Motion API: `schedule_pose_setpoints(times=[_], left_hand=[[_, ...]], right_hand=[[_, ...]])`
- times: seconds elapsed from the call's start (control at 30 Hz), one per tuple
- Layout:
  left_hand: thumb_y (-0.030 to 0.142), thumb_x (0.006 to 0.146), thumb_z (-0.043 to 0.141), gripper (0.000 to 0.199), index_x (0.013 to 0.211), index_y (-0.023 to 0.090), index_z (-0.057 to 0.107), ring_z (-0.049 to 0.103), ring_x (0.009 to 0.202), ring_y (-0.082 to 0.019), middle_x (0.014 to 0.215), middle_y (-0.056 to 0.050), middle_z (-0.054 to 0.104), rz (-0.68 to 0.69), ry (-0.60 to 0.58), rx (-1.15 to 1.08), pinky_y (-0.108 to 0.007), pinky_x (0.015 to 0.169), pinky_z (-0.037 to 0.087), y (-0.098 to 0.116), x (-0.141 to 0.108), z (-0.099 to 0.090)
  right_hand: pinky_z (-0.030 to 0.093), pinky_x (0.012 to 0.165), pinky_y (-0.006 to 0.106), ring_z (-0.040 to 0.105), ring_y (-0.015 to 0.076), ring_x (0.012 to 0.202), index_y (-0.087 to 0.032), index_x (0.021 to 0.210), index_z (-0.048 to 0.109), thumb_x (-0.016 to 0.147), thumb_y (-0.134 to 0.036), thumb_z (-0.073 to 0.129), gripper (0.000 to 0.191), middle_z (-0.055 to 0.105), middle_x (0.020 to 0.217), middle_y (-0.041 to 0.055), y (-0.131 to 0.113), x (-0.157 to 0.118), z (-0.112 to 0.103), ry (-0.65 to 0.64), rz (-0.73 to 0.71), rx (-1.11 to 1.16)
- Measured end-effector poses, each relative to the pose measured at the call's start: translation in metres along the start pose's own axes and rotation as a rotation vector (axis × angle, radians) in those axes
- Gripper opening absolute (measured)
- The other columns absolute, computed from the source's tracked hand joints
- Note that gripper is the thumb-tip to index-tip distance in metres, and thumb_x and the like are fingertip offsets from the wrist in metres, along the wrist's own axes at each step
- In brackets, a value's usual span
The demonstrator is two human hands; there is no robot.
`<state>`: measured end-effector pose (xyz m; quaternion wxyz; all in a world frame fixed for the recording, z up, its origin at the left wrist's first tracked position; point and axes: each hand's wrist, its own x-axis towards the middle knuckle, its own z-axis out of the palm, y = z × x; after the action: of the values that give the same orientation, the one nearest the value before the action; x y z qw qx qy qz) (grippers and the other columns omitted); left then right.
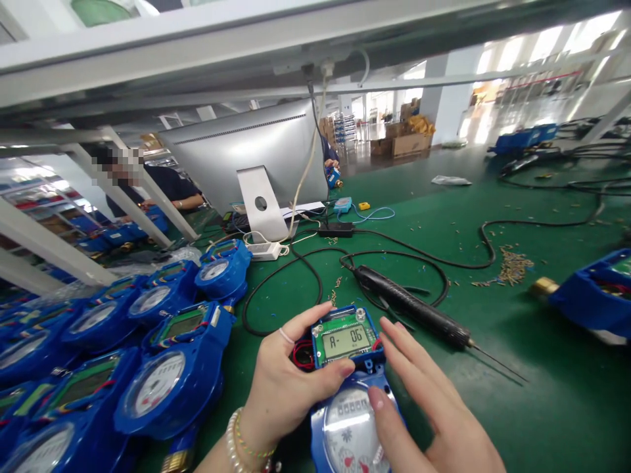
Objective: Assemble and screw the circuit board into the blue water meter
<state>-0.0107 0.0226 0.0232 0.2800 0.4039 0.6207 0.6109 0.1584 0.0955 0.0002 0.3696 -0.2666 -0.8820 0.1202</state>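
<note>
A blue water meter [319, 439] with a round dial lies in front of me, its upper housing uncovered. Inside sits a green circuit board [323, 355] whose display [348, 340] reads "A- 06". My left hand [290, 378] grips the housing from the left, thumb along its lower edge and fingers behind the top. Red wires [303, 355] bulge out beside that hand. My right hand [428, 407] is spread at the meter's right side, fingertips by the housing and thumb over the dial's edge. Whether it presses on the meter I cannot make out.
More blue meters [158, 387] crowd the left side. A black electric screwdriver [411, 305] with a cable lies beyond my right hand, near scattered screws [515, 264]. Another meter [596, 295] stands at right. Behind are a monitor [251, 157] and a person [167, 187].
</note>
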Motion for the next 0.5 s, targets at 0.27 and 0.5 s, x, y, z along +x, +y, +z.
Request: schedule_pose_setpoints(times=[0.27,0.5], left_hand=[[0.024,0.067,0.082,0.062,0.123,0.013,0.056,0.068,0.094,-0.021,0.107,-0.008,0.069,-0.029,-0.033,-0.071,-0.023,0.084,0.056,0.002,0.000,0.002],[0.032,0.066,0.082,0.065,0.123,0.018,0.055,0.065,0.099,-0.027,0.111,-0.008,0.067,-0.018,-0.047,-0.034,-0.037,0.091,0.054,-0.006,0.002,0.002]], right_hand=[[0.057,0.083,0.042,0.054,0.0249,0.116,-0.020,0.126,0.055,0.093,-0.033,0.048,0.036,0.051,0.131,0.0026,0.005,0.013,-0.010,-0.103,0.056,0.074],[0.053,0.090,0.051,0.058,0.0256,0.111,-0.026,0.115,0.064,0.094,-0.032,0.041,0.032,0.059,0.122,0.0005,0.009,0.027,-0.018,-0.154,0.044,0.094]])
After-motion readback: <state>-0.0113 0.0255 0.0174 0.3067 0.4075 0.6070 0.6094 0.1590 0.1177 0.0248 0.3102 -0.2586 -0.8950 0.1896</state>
